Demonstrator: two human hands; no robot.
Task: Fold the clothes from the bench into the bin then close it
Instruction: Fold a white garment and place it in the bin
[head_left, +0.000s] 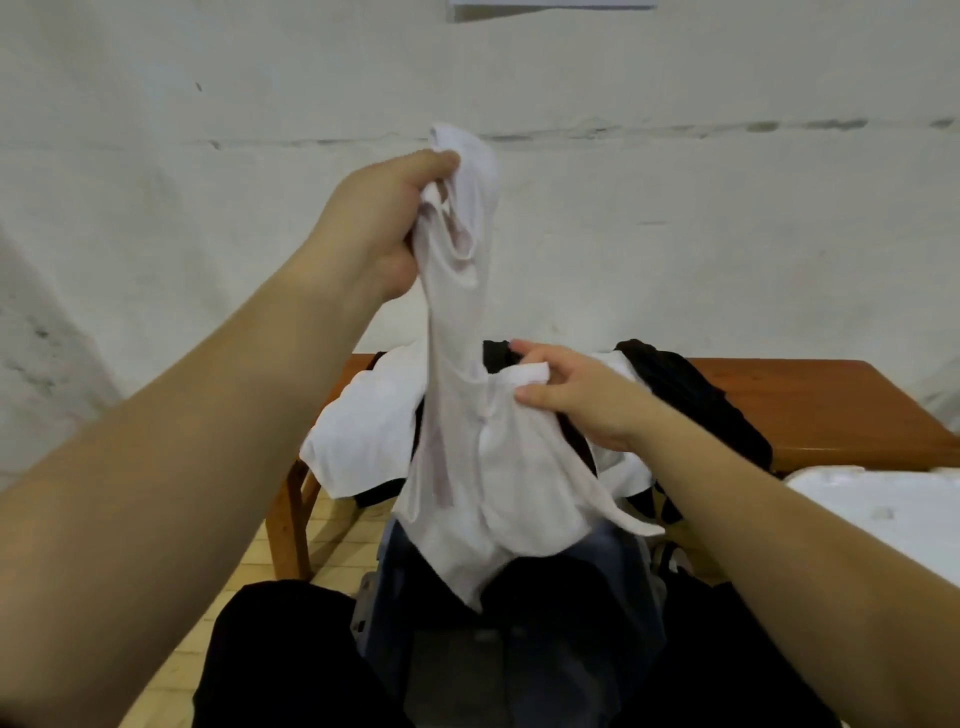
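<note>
A whitewashed wall (675, 208) fills the upper half of the view, cracked along a horizontal seam. Below it a wooden bench (810, 400) runs from centre to the right edge, set on a pale tiled floor (322, 540). Heaped on the bench are clothes: a white shirt (358, 436) spread over its left end and a black garment (691, 400) bunched toward the right. A grey bin (524, 660) stands open on the floor between the person's dark-trousered knees, just in front of the bench. At the right edge, a white lid (883, 514) lies flat beside the bench.

A person holds a white top (478, 467) up over the bin, its lower end hanging down into the opening. The left hand (384, 223), raised high, has its fingers curled tight around the bunched upper end of the top. The right hand (576, 395), lower and nearer the bench, pinches a fold at the top's middle between thumb and fingers.
</note>
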